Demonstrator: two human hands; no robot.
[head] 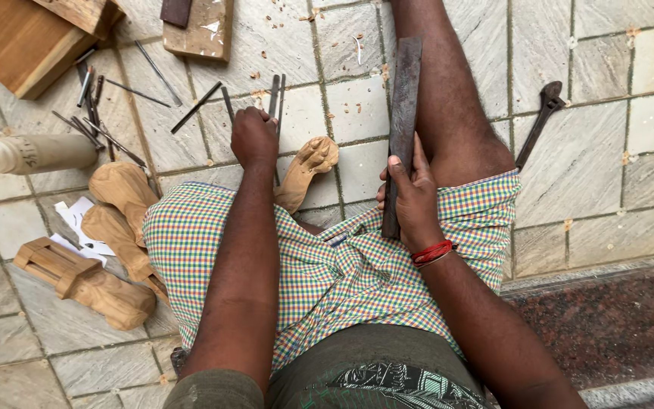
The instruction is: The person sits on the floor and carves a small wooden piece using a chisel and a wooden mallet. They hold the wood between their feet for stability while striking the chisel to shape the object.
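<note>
At far left I see carved wooden pieces (115, 250) lying on the tiled floor (599, 151), with loose chisels (100, 125) above them. My left hand (254, 136) is closed around thin chisels (276, 95), upright over the floor. A pale carving (308, 168) rests against my checked cloth (327, 265). My right hand (410, 193) grips a long dark bar (403, 113) beside my knee. A dark hooked tool (540, 117) lies farther right.

Multicoloured checked cloth (319, 265), red wrist thread (431, 252), pale tan carving (304, 173)
</note>
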